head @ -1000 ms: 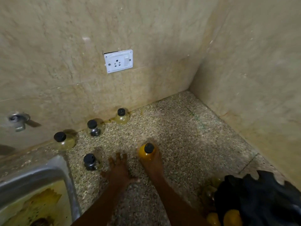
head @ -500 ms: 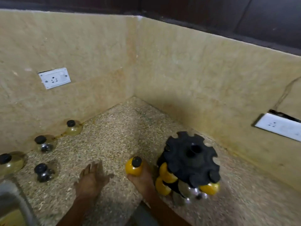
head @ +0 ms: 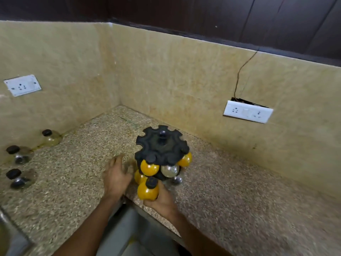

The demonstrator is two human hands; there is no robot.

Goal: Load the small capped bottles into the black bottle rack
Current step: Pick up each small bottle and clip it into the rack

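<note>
Right hand grips a yellow bottle with a black cap just in front of the black rack, left hand open with relaxed fingers beside the rack, three more capped bottles stand well left on the counter.

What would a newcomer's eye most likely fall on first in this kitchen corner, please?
Most likely the black rack standing mid-counter near the corner, with bright yellow bottles hanging under its notched top. Next, the yellow bottle in the grip of the right hand just in front of the rack, with the left hand open beside it. Three clear capped bottles wait at the far left by the wall.
</note>
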